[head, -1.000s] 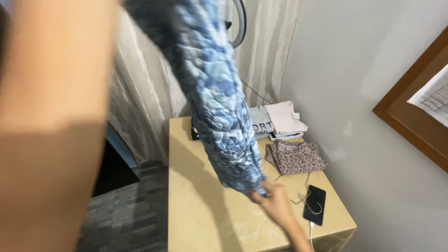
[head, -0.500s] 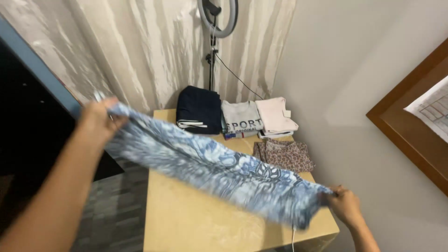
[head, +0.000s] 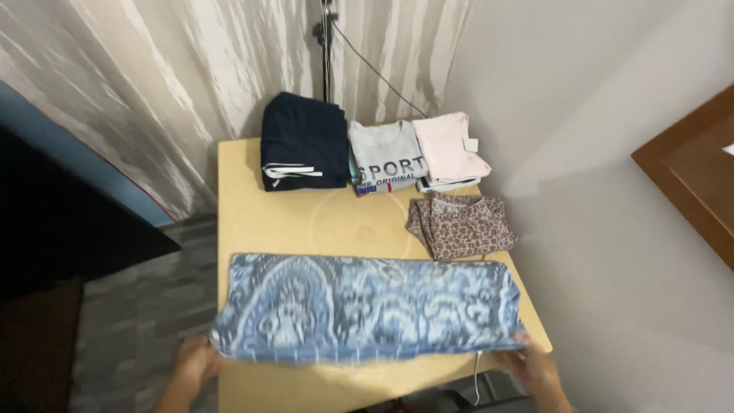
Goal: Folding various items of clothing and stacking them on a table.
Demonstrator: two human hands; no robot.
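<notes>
A blue and white patterned cloth (head: 367, 307) lies spread flat across the near part of a small tan table (head: 313, 218). My left hand (head: 195, 363) grips the cloth's near left corner at the table's edge. My right hand (head: 535, 365) holds the near right corner. The cloth covers the near right part of the table.
At the table's far edge sit folded clothes: a dark navy pile (head: 302, 141), a grey printed shirt (head: 386, 159) and a pale pink piece (head: 449, 149). A leopard-print piece (head: 460, 226) lies right of centre. Curtains (head: 191, 69) hang behind, a white wall stands to the right, and a white cable (head: 476, 376) hangs off the front.
The cloth was held up stretched in the air; both hands came down and toward me, and it now lies flat on the table, covering the phone seen earlier.
</notes>
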